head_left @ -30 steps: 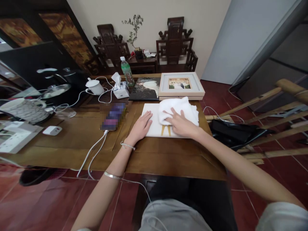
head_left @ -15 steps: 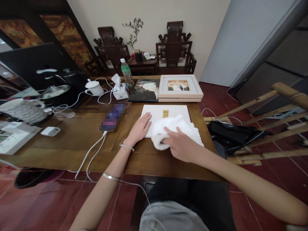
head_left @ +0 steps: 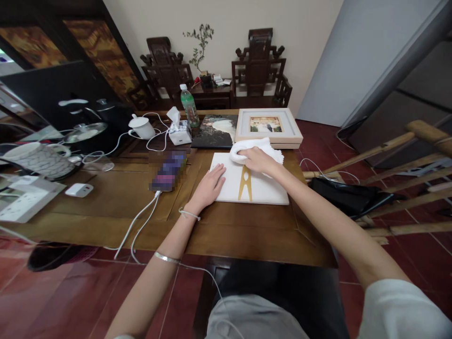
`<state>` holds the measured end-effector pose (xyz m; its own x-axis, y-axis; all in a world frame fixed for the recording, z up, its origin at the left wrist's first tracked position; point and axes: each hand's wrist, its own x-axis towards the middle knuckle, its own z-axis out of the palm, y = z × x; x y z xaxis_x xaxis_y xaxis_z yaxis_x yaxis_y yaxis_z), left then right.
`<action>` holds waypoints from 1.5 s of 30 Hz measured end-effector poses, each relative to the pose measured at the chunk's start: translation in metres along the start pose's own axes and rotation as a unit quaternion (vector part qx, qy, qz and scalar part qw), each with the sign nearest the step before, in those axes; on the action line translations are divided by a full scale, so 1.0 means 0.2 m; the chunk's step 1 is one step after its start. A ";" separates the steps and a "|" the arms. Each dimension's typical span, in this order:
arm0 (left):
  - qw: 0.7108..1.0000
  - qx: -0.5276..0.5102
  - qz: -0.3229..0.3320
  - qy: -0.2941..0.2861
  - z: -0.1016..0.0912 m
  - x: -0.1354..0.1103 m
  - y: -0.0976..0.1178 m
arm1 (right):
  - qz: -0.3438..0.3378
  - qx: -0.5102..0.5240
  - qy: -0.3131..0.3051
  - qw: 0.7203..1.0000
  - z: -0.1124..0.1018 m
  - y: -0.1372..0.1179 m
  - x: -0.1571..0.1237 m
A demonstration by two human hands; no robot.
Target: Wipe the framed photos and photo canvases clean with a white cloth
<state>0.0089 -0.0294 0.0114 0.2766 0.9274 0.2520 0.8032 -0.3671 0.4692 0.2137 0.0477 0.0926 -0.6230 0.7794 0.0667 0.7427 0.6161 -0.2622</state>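
A white rectangular board (head_left: 229, 190) with a yellow clothespin-shaped figure (head_left: 246, 183) on its face lies flat on the wooden table (head_left: 212, 228). My left hand (head_left: 211, 182) rests flat on the board's left side, fingers stretched out and holding nothing. At the board's far edge, my right hand (head_left: 259, 162) grips a bunched white cloth (head_left: 254, 144) and presses it down. The cloth covers the top of the yellow figure and part of the board's far edge.
Behind the board lie a framed picture (head_left: 296, 129) and a dark picture panel (head_left: 212, 136). A tissue box (head_left: 181, 134), green bottle (head_left: 189, 108) and lidded white cup (head_left: 141, 128) stand left of them. A phone (head_left: 167, 172) with cables, a charger (head_left: 79, 189) and a power strip (head_left: 24, 200) lie farther left.
My right hand has pushed the cloth away from me, from the board's near right part to its far edge, uncovering the yellow figure's lower part. The left hand stays on the board.
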 end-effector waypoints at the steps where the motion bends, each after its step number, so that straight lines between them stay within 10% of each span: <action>1: 1.000 -0.001 0.000 0.001 0.00 0.00 0.00 | 0.003 0.004 0.005 1.000 0.00 0.00 -0.01; 14: 1.000 -0.020 0.008 0.022 0.02 0.00 -0.01 | -0.103 -0.003 -0.094 0.990 0.14 -0.43 -0.70; 32: 0.999 -0.039 0.007 0.021 0.02 0.01 -0.02 | 0.034 -0.064 -0.019 0.997 0.14 -0.18 -0.05; 45: 0.998 -0.061 0.007 0.027 0.01 0.01 -0.02 | -0.093 -0.061 -0.144 0.983 0.12 -0.54 -0.69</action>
<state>0.0067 -0.0263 0.0079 0.2555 0.9179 0.3038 0.7282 -0.3894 0.5641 0.2140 -0.1287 0.0883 -0.7817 0.5981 -0.1767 0.6221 0.7678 -0.1534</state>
